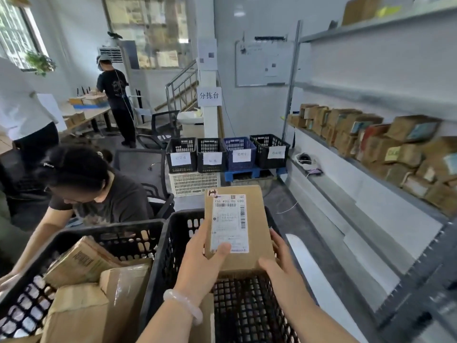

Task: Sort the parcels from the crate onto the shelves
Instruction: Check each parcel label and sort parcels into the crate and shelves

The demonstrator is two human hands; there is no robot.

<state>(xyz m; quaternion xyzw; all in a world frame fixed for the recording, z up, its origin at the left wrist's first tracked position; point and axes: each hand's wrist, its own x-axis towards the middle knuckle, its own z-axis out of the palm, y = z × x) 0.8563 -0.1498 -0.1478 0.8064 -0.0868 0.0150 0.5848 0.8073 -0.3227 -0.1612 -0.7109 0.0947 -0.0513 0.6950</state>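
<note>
I hold a flat brown cardboard parcel [257, 214] with a white shipping label above a black plastic crate [158, 263]. My left hand [200, 266] grips its lower left edge, thumb pressed on the label. My right hand [282, 261] grips the lower right corner, fingers along the side. The crate's mesh floor shows beneath the parcel, with another carton partly hidden under my left wrist. Metal shelves [371, 167] run along the right; the middle shelf carries several brown parcels [385, 144].
A second black crate [34, 263] at left holds several cartons. A seated person [91, 191] leans over it. Labelled black and blue baskets [227, 152] stand ahead on the floor. Another person [116, 97] stands at a far table. The lower shelf [346, 219] lies close on my right.
</note>
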